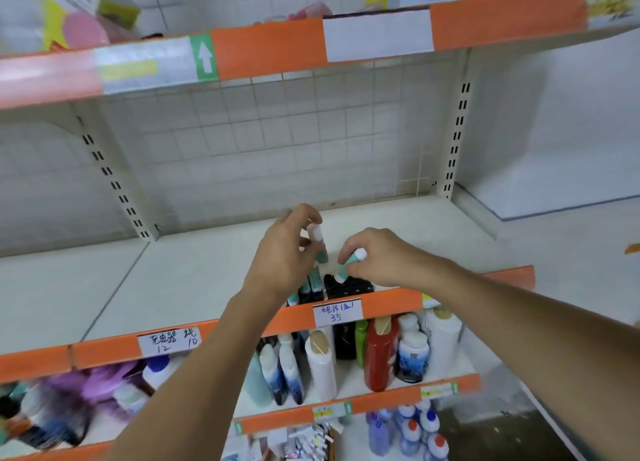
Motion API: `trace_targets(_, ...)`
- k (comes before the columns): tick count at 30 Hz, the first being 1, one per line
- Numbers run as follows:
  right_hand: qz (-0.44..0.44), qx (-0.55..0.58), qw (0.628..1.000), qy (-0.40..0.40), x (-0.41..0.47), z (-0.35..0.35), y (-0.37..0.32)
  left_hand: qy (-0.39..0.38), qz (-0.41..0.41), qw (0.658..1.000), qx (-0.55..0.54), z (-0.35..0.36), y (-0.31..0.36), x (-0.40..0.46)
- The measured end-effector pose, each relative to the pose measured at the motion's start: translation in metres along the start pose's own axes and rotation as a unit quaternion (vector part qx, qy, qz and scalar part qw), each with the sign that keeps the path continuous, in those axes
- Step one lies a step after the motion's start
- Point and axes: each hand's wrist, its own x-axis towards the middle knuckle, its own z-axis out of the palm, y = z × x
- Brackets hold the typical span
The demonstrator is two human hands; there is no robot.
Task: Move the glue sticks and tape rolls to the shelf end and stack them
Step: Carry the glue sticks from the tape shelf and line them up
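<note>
We have 2 glue sticks in hand over the middle shelf (194, 280): our left hand (284, 252) pinches 1 upright glue stick (318, 241) near its white cap, and our right hand (377, 258) pinches another tilted glue stick (351, 261). More sticks (304, 287) stand near the shelf lip, next to dark tape rolls (349, 285). To do this well, we should keep each pinch firm, lift clear of the standing sticks so none topple, then carry both toward the shelf end.
</note>
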Motion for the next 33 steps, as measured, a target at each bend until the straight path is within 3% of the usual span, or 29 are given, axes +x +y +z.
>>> trace_targets(8,0.009,0.037,0.999,0.036,0.001,0.015,-0.007,0.057,-0.017,0.994,-0.095,-0.023,0.014,-0.009)
trace_targets(13,-0.016,0.062,0.995,0.08,-0.001,0.027,-0.01,0.05,-0.007,0.998,-0.047,-0.02,0.0,-0.023)
trace_targets(21,-0.022,0.043,0.995,0.086,0.003,0.047,-0.014,0.041,0.022,0.998,0.053,0.0,-0.029,-0.04)
trace_targets(33,-0.047,0.047,0.988,0.138,0.006,0.062,-0.01,0.087,0.057,0.985,0.139,0.015,-0.044,-0.048)
